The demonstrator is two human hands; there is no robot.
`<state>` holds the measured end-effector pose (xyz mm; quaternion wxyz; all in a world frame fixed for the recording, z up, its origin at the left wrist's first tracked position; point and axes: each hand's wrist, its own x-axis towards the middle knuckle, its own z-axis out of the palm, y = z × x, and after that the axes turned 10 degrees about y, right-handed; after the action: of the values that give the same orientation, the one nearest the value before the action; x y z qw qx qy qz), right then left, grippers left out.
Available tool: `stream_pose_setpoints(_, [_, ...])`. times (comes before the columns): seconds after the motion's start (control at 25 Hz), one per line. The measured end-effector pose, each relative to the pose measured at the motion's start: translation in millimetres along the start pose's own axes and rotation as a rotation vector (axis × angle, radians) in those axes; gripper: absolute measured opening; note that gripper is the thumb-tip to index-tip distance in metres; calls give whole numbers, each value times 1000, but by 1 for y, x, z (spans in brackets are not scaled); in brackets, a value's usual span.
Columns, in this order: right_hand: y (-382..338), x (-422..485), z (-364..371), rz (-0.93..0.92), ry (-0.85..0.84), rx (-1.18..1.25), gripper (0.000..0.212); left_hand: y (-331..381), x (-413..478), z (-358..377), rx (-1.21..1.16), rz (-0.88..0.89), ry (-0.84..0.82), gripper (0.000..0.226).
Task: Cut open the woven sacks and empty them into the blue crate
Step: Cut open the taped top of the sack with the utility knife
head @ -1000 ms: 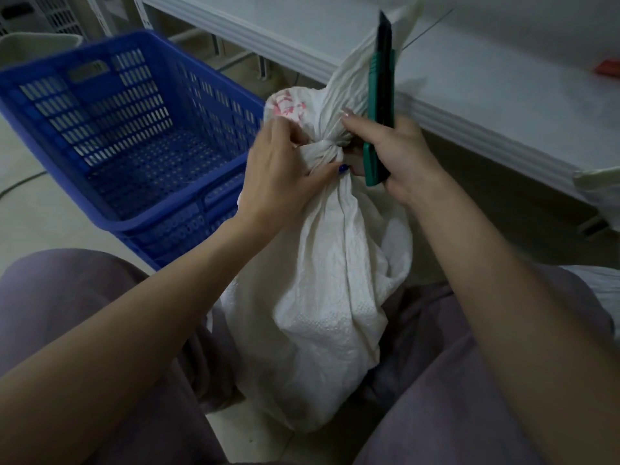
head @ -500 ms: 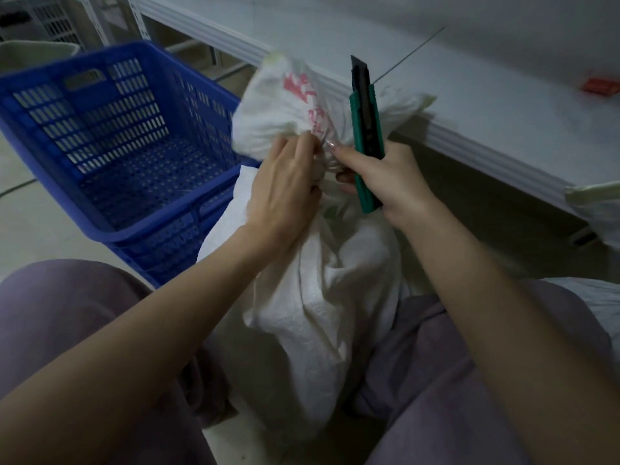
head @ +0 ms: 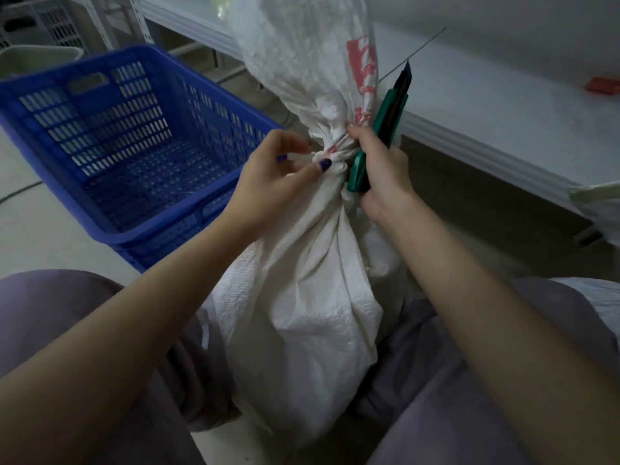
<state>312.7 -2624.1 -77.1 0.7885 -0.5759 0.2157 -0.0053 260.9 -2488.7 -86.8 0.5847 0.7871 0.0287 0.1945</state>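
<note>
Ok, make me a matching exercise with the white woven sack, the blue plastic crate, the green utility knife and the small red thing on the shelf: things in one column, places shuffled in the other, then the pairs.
Things
1. white woven sack
2. blue slotted plastic crate
3. green-handled utility knife
4. small red object

Places
A. in the right hand, blade pointing up
B. on the white shelf, far right
C. on the floor, at the person's left
D. upright between the knees, neck pinched by the left hand

Pairs: 1-D, 2-C, 3-A, 4-B
</note>
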Motion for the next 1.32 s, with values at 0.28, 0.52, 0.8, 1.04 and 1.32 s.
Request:
stream_pose_setpoints(0.28, [8, 3, 7, 159, -83, 67, 33, -10, 9, -5, 229, -88, -122, 53])
stream_pose_setpoints(0.52, [-6, 10, 10, -55, -142, -158, 46, 6, 3, -1, 341, 113, 67, 46])
stream_pose_setpoints(0.8, [-14, 16, 11, -206, -202, -229, 31, 12, 18, -8, 363, 62, 164, 74])
stream_pose_setpoints(1.04, [-16, 8, -5, -321, -265, -354, 23, 16, 26, -7, 12, -310, 69, 66])
stream_pose_setpoints(1.32, [-20, 21, -10, -6, -258, -245, 51, 7, 17, 6, -189, -347, -105, 59])
